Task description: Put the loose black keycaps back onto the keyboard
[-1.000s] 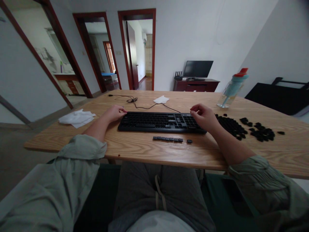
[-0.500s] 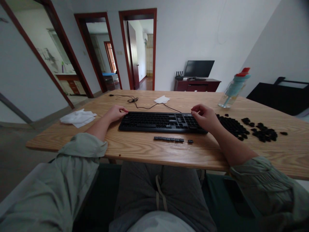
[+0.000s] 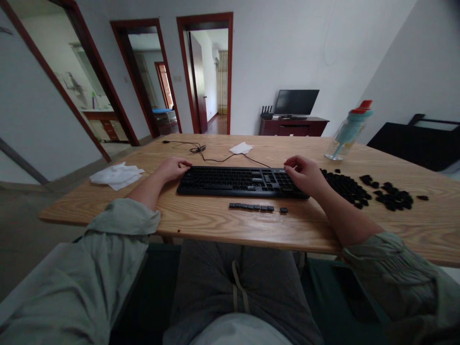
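A black keyboard lies lengthwise on the wooden table, with dark gaps among the keys toward its right half. At its upper left corner, my left hand has its fingers closed on the edge. My right hand hovers over or rests on the number-pad end, thumb and fingers drawn together near the back edge; whatever they hold is too small to make out. In front of the keyboard runs a short row of black keycaps, with a single keycap just right of it.
Heaps of loose black keycaps spread right of my right hand. Behind them stands a clear water bottle with a red lid. White tissues lie at left, another tissue at the back beside the keyboard's cable.
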`<action>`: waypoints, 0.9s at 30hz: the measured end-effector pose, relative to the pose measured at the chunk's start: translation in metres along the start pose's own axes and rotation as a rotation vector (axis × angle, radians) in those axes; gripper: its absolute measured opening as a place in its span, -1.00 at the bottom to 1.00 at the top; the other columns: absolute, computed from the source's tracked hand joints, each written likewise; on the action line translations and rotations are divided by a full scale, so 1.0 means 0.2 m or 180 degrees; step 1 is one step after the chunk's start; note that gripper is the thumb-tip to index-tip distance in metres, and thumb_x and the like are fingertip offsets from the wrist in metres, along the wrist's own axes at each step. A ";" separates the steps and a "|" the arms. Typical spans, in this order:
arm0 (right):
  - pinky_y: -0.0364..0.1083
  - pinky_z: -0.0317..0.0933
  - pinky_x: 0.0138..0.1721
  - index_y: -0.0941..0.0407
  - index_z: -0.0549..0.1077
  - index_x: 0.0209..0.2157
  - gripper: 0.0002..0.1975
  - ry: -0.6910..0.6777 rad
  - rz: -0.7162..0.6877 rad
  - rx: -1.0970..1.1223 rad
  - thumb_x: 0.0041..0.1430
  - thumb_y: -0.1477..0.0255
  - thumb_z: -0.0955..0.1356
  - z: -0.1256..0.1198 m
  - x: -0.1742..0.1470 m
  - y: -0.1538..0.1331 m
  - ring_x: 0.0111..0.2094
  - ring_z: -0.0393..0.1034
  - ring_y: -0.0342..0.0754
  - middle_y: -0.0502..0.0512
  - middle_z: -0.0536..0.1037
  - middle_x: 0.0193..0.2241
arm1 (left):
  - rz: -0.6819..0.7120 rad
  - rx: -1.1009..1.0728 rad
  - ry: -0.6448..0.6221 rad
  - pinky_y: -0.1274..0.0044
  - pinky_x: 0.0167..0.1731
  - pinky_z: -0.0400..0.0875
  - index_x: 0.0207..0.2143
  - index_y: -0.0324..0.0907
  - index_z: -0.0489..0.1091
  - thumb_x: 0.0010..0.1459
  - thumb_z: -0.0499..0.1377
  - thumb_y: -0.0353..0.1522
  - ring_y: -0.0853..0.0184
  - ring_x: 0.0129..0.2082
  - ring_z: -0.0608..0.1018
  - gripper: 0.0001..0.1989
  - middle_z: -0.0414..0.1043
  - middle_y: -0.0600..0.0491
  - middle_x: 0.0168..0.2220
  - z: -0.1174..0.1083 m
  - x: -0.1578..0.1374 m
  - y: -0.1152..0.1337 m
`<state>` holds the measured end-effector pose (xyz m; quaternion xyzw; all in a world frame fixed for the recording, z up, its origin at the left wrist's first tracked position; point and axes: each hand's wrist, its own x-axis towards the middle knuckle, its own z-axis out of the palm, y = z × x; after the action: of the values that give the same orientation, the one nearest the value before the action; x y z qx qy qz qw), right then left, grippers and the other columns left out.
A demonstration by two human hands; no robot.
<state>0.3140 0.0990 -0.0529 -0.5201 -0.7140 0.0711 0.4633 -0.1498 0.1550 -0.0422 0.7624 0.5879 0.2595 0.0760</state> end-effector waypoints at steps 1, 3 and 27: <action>-0.07 0.20 -0.45 0.10 0.47 -0.33 -0.84 -0.0008 -0.0002 -0.0004 0.08 0.31 0.36 0.00 0.00 0.00 -0.50 0.33 -0.07 0.06 0.52 -0.46 | 0.0013 0.0031 -0.0007 0.53 -0.44 0.25 -0.17 -0.20 0.61 -0.01 0.20 -0.16 0.35 -0.55 0.42 -0.58 0.51 0.05 -0.53 0.00 0.00 0.00; -0.07 0.20 -0.45 0.10 0.48 -0.32 -0.84 -0.0025 -0.0006 -0.0005 0.08 0.31 0.36 0.00 0.00 0.00 -0.50 0.33 -0.07 0.06 0.52 -0.46 | 0.0031 0.0140 -0.0009 0.52 -0.43 0.24 -0.19 -0.18 0.62 0.01 0.18 -0.16 0.34 -0.54 0.42 -0.60 0.51 0.05 -0.53 0.00 0.00 0.00; -0.09 0.17 -0.47 0.10 0.47 -0.34 -0.83 -0.0059 -0.0020 -0.0079 0.09 0.30 0.35 0.00 -0.01 -0.01 -0.52 0.31 -0.09 0.05 0.52 -0.47 | 0.0695 0.1236 -0.0239 0.42 -0.09 0.42 -0.11 -0.10 0.60 0.13 0.04 -0.36 0.18 -0.14 0.58 -0.62 0.62 -0.01 -0.13 -0.02 0.01 -0.01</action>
<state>0.3135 0.0976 -0.0528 -0.5228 -0.7208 0.0656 0.4504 -0.1534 0.1568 -0.0383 0.8309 0.5376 0.1196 -0.0789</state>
